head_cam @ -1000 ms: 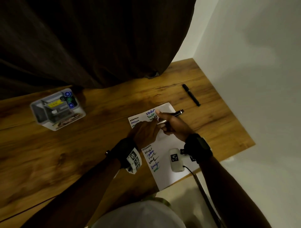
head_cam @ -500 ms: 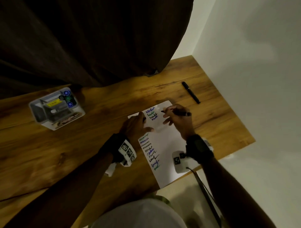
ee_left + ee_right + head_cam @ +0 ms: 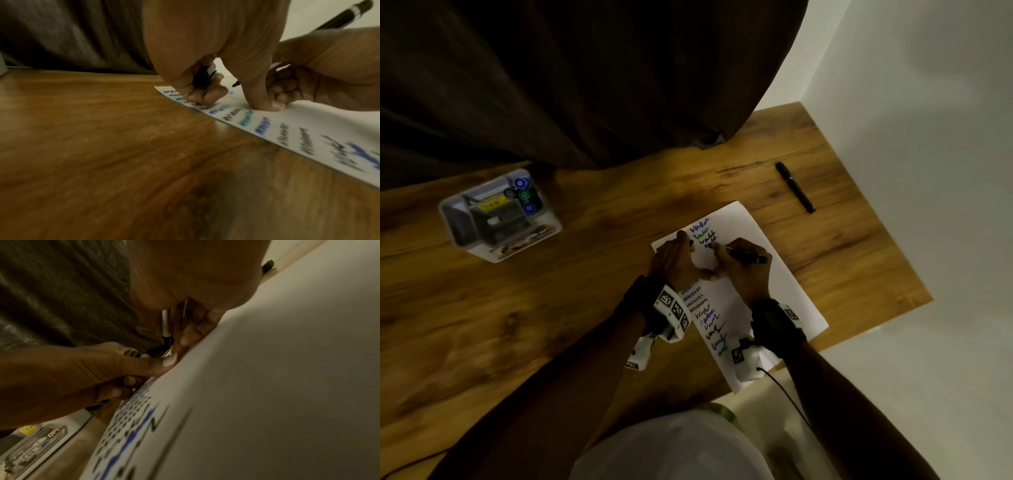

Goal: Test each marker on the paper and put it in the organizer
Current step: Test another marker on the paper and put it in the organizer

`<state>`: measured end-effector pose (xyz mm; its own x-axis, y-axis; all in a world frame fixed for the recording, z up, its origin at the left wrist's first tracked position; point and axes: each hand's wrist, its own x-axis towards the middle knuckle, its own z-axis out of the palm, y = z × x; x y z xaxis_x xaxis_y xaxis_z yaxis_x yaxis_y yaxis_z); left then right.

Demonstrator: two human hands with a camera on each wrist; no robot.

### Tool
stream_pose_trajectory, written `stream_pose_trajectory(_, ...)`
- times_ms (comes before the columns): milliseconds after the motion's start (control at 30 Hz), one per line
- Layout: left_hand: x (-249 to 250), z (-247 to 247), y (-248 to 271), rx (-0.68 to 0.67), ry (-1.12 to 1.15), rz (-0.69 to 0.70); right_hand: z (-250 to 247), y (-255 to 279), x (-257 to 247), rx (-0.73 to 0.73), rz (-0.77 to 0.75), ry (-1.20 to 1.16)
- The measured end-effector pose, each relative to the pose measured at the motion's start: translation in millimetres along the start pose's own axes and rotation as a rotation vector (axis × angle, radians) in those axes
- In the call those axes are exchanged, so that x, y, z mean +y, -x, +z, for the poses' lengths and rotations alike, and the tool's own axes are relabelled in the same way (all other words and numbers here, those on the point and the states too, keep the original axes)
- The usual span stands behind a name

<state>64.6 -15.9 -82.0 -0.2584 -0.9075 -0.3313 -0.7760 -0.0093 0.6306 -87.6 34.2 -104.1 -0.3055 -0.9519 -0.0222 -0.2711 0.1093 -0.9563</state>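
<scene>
A white paper [image 3: 774, 284] with blue, green and black scribbles lies on the wooden table. My right hand [image 3: 722, 255] grips an uncapped black marker [image 3: 748, 257] like a pen, its tip [image 3: 235, 84] down at the paper beside the upper scribbles. My left hand [image 3: 678, 246] rests on the paper's left edge, its fingers curled round the black marker cap [image 3: 204, 76] and its thumb [image 3: 261, 100] pressing the sheet. The clear organizer [image 3: 500, 216] stands at the left and holds capped markers with blue and green ends [image 3: 524, 195]. Another black marker [image 3: 794, 192] lies capped beyond the paper.
A dark brown curtain [image 3: 585, 85] hangs over the table's far edge. A white wall [image 3: 911, 137] closes the right side next to the table edge [image 3: 893, 260]. Bare wood [image 3: 517, 325] lies between the organizer and the paper.
The hands were together on the marker over the paper. They have parted: the left now holds the cap on the paper's edge, and the right has turned the marker tip down to the sheet.
</scene>
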Motion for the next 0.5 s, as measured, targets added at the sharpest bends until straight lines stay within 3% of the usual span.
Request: stream_pose_trajectory(500,-8.6,2.9,-6.1,-0.003,-0.007,0.026,0.0,-3.0,4.8,-0.09,-0.091,0.032)
